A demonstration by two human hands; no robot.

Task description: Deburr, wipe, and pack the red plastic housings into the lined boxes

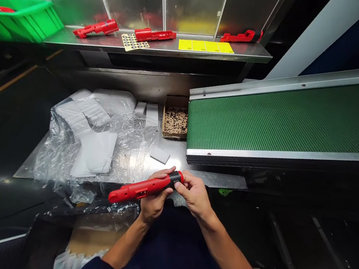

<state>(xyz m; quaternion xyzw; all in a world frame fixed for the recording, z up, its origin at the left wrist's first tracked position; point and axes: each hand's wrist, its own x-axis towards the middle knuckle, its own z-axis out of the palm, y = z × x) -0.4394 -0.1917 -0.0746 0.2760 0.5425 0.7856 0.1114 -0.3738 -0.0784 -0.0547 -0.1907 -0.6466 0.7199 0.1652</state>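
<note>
A long red plastic housing (pixel 137 190) with a dark grey collar near its right end is held in front of my body, tilted slightly up to the right. My left hand (pixel 154 202) is wrapped round its middle from below, thumb and fingers on either side. At the right end, the thumb and fingers of my right hand (pixel 194 194) pinch the red tip beside the grey collar. Whether a small part sits between those fingers is hidden. Just beyond my hands, a small white rectangular block (pixel 160 155) lies on the metal table (pixel 183 155).
White flat pads (pixel 96 152) in clear plastic film cover the table's left. A cardboard box (pixel 175 120) of small black pieces adjoins the green conveyor belt (pixel 284 117). Red housings (pixel 155 35), a yellow label sheet (pixel 206 46) and a green bin (pixel 22 19) occupy the shelf.
</note>
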